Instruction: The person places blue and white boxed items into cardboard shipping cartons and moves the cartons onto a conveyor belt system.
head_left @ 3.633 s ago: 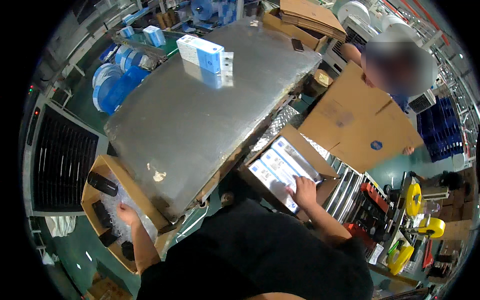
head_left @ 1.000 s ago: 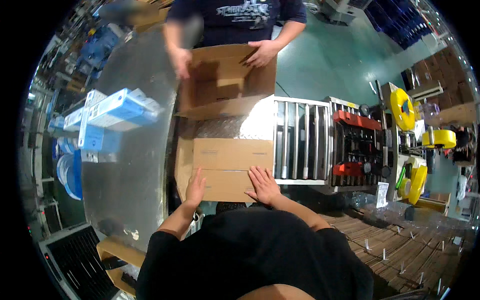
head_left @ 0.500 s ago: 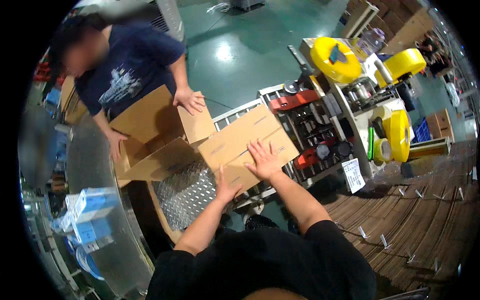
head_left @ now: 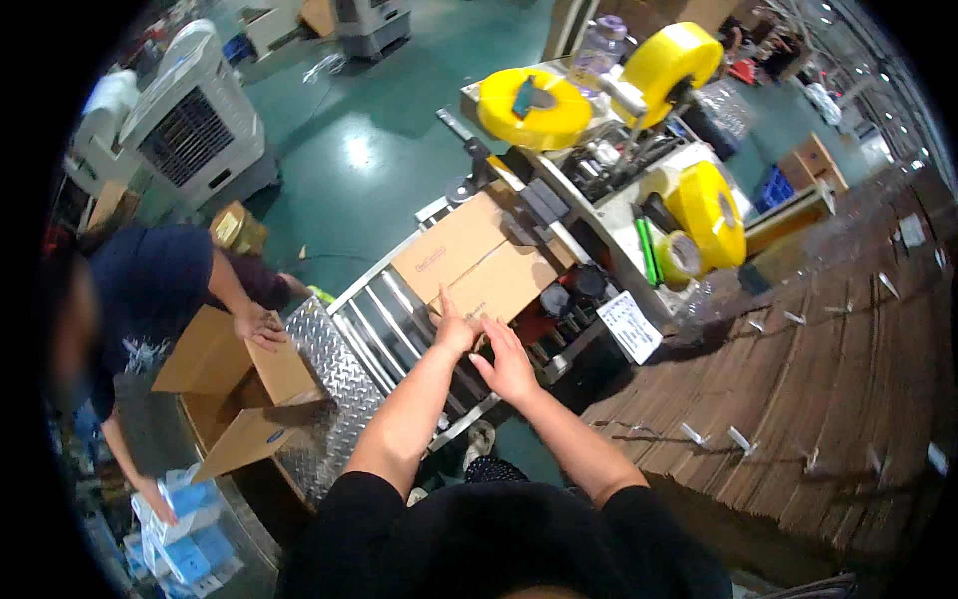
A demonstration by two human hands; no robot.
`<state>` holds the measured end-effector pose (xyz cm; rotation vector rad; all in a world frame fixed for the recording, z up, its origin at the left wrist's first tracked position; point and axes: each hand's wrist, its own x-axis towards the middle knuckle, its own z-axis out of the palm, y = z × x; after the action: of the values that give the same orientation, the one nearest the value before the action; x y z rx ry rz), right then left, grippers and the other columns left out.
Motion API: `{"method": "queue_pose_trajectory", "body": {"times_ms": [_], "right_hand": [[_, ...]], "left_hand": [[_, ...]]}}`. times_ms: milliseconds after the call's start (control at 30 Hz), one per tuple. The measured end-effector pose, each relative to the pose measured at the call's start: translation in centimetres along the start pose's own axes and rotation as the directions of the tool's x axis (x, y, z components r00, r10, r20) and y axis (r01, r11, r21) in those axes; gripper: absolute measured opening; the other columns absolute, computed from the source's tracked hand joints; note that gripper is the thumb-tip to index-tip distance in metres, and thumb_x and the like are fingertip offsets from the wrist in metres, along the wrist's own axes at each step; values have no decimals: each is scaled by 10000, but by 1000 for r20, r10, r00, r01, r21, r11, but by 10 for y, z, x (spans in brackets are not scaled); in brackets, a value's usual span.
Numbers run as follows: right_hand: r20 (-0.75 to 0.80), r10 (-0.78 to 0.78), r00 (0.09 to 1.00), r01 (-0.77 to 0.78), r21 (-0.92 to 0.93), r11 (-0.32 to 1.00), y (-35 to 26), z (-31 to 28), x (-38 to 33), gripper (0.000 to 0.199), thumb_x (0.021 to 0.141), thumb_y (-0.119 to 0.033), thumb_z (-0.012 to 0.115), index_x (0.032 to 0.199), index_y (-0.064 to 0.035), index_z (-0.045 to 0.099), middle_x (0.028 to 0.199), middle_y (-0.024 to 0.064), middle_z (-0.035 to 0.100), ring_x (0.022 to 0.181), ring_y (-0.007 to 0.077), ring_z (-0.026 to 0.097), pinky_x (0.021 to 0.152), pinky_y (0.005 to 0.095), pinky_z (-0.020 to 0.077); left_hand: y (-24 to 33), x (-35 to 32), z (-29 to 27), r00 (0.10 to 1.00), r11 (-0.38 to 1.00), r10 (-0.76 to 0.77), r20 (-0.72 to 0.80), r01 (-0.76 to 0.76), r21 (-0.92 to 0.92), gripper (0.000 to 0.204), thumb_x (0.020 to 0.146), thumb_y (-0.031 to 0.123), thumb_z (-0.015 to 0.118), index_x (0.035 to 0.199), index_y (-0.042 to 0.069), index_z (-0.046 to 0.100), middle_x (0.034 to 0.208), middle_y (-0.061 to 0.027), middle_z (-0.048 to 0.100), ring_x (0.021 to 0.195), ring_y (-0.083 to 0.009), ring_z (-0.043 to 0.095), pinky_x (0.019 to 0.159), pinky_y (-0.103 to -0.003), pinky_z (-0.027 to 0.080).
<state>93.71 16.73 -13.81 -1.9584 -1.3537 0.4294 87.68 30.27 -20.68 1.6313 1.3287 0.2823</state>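
A closed brown cardboard box (head_left: 459, 250) lies on the roller conveyor, its far right end in under the parts of a box-taping machine (head_left: 544, 205). My left hand (head_left: 455, 329) is at the box's near edge, its index finger stretched onto the top and the other fingers partly hidden. Just to the right, my right hand (head_left: 509, 367) is open beside the same edge, fingers extended and thumb apart, holding nothing. Whether its fingertips touch the box I cannot tell. At left, a co-worker's hand rests on the flap of an open cardboard box (head_left: 215, 354).
Bare rollers (head_left: 374, 344) and a diamond-pattern metal plate (head_left: 339, 384) lie left of the closed box. Yellow tape rolls (head_left: 709, 215) sit on the machine. Stacked flat cardboard (head_left: 758, 419) fills the right side. Blue-and-white packs (head_left: 195, 539) lie by the co-worker's other hand.
The closed box has moved right along the rollers into the taping machine. My hands have slid from its top to its near edge. The co-worker's one hand has moved to the blue-and-white packs.
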Motion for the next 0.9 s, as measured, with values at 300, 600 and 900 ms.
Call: {"method": "queue_pose_trajectory", "body": {"times_ms": [300, 600, 900], "right_hand": [[-468, -815, 341, -89, -879, 468, -152, -345, -166, 557, 836, -234, 697, 1281, -18, 442, 1248, 181, 539, 1213, 381, 483, 1055, 523, 348], [-862, -116, 493, -861, -503, 78, -287, -550, -282, 700, 783, -641, 620, 1197, -77, 591, 1137, 154, 646, 1087, 311, 599, 903, 417, 469], [-170, -930, 327, -410, -912, 23, -369, -412, -309, 136, 794, -232, 708, 885, -171, 628, 810, 22, 620, 770, 243, 607, 713, 378, 446]], "left_hand": [[-103, -110, -69, 778, 857, 332, 533, -485, 174, 653, 768, 244, 725, 1339, 40, 482, 1128, -231, 624, 1029, -379, 603, 889, -413, 483], [-373, -248, -189, 934, 841, -100, 344, -106, 531, 589, 753, 344, 742, 1196, -15, 591, 978, -220, 672, 896, -351, 655, 798, -413, 512], [-380, -258, -240, 973, 955, 229, 6, -223, -195, 494, 767, 197, 754, 1165, -54, 602, 994, -164, 670, 879, -236, 654, 781, -356, 513]]}}
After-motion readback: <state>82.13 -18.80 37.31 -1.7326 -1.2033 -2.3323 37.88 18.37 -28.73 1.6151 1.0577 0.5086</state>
